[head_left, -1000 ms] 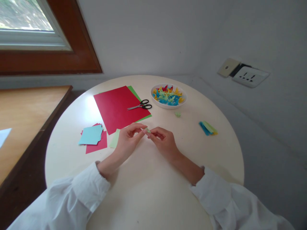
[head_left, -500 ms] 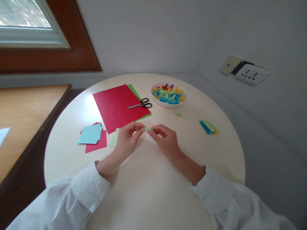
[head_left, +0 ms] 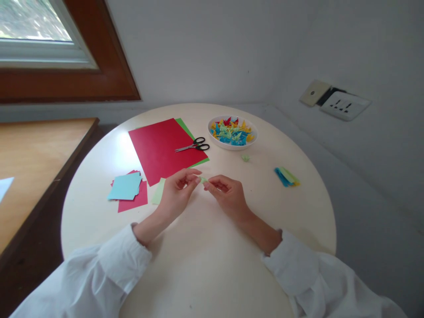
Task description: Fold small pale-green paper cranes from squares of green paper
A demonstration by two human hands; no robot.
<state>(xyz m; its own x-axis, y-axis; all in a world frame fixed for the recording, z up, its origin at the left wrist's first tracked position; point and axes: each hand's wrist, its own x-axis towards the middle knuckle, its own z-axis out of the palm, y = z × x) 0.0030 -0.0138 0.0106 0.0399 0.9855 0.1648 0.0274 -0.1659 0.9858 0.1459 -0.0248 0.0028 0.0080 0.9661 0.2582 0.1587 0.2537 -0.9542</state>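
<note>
Between the fingertips of both hands is a small piece of folded light green paper (head_left: 203, 180), mostly covered by the fingers. My left hand (head_left: 179, 187) pinches its left end between thumb and fingers. From the other side my right hand (head_left: 228, 193) pinches the right end. A light green paper sheet (head_left: 159, 192) lies partly behind my left hand. Beyond my right hand, a small light green folded paper figure (head_left: 245, 158) rests on the table.
Black-handled scissors (head_left: 195, 145) lie on a large red paper sheet (head_left: 159, 148) over green ones. A white bowl (head_left: 228, 145) holds many colourful folded paper pieces. Light blue squares (head_left: 125, 187) sit over red ones at left; narrow coloured papers (head_left: 286, 176) lie right on the round table (head_left: 205, 265).
The fingertips have shifted slightly around the light green paper, which now looks more tilted and shorter between them. Both hands still pinch it. The view has moved a little.
</note>
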